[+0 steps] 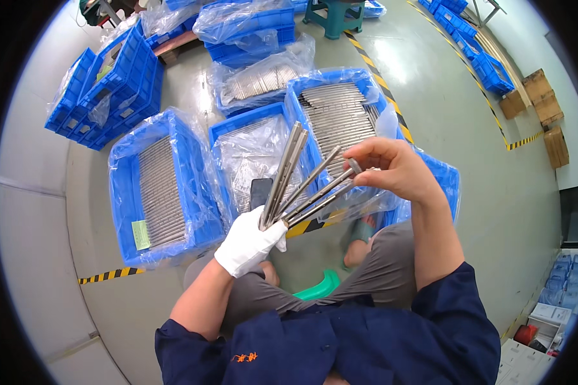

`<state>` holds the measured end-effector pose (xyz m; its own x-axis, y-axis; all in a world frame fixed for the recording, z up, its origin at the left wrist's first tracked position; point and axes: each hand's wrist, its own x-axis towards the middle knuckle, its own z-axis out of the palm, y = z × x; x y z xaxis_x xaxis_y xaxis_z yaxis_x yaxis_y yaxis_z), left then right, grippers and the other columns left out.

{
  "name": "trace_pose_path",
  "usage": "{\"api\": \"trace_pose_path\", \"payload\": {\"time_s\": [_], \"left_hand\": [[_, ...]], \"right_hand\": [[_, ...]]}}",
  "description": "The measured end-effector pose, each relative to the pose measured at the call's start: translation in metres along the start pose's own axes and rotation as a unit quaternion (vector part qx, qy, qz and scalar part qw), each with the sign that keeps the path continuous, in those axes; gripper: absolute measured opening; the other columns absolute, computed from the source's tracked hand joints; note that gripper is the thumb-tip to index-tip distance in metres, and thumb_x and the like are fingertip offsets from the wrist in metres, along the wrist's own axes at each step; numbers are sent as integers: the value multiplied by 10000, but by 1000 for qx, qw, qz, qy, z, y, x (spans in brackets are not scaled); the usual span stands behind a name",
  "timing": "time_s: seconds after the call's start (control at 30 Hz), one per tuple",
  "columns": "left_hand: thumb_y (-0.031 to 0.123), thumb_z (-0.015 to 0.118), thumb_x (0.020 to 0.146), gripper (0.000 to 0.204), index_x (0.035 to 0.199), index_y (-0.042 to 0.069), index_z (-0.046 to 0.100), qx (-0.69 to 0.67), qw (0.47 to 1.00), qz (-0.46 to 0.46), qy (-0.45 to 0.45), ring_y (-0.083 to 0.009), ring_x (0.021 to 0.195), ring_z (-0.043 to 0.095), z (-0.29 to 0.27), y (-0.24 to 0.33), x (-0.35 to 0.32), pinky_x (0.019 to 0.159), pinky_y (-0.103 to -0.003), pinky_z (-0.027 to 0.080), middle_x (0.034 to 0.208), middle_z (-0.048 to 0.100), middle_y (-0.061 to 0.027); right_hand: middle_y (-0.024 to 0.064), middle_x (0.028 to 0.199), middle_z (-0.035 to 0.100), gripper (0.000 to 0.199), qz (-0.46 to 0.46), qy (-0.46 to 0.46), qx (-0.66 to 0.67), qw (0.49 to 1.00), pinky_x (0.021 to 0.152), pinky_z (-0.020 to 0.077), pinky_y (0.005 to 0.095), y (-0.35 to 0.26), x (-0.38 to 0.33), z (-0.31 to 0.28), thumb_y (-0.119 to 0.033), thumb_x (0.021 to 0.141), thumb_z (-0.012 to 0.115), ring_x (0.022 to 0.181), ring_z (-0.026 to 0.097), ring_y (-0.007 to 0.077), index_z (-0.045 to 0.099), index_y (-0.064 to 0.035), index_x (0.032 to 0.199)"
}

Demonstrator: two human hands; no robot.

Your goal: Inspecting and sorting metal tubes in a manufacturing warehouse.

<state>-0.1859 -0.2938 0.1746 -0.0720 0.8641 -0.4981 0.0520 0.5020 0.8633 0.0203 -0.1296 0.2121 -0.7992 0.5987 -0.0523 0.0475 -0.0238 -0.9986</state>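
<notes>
My left hand (253,237), in a white glove, is closed around the lower ends of several metal rods (285,168). They fan out upward and to the right, and some have small holes along their length. At the tip of one rod, a small knurled metal piece (355,166) sits between the thumb and fingers of my bare right hand (395,170). Whether that piece is on the rod or only touching it, I cannot tell. Beyond my hands, a plastic-lined blue crate (295,96) holds rows of similar rods. A dark phone-like object (261,192) lies behind the held rods.
Another blue crate of rods (119,186) with a green label stands at left, beside a middle crate (218,131) covered in clear film. Stacked blue crates (151,83) stand farther left. A green stool (334,19) is at the back. Yellow-black tape (392,96) marks the floor.
</notes>
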Motion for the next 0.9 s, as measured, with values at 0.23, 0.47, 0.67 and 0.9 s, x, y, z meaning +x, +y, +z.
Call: {"api": "trace_pose_path", "payload": {"time_s": [0.23, 0.47, 0.67, 0.9], "left_hand": [[185, 536, 778, 177, 794, 10, 534, 40, 999, 3, -9, -121, 570, 572, 7, 3, -3, 567, -249, 447, 592, 588, -51], [178, 540, 774, 171, 797, 9, 532, 79, 997, -6, -23, -120, 567, 571, 7, 4, -1, 569, -250, 447, 595, 588, -52], [207, 535, 794, 199, 839, 14, 533, 69, 997, -14, -38, -120, 564, 567, 7, 0, -1, 559, -248, 439, 617, 593, -52], [282, 495, 845, 410, 1153, 12, 484, -81, 994, 26, -63, -60, 509, 456, -2, -12, 0, 455, -209, 379, 698, 611, -37]], "right_hand": [[91, 870, 603, 280, 83, 38, 75, 993, 709, 500, 275, 8, 8, -9, -29, 729, 591, 764, 598, 153, 547, 7, 1003], [86, 876, 606, 310, 77, -12, 21, 997, 723, 485, 241, 4, 6, -12, 9, 704, 621, 785, 594, 134, 551, -6, 1006], [67, 866, 605, 293, 101, 0, 37, 994, 708, 479, 226, 12, 6, -8, -6, 706, 631, 772, 587, 118, 555, -13, 989], [63, 833, 596, 237, 98, 30, 28, 994, 676, 479, 235, 7, 6, -10, -37, 742, 591, 724, 576, 113, 551, -24, 976]]}}
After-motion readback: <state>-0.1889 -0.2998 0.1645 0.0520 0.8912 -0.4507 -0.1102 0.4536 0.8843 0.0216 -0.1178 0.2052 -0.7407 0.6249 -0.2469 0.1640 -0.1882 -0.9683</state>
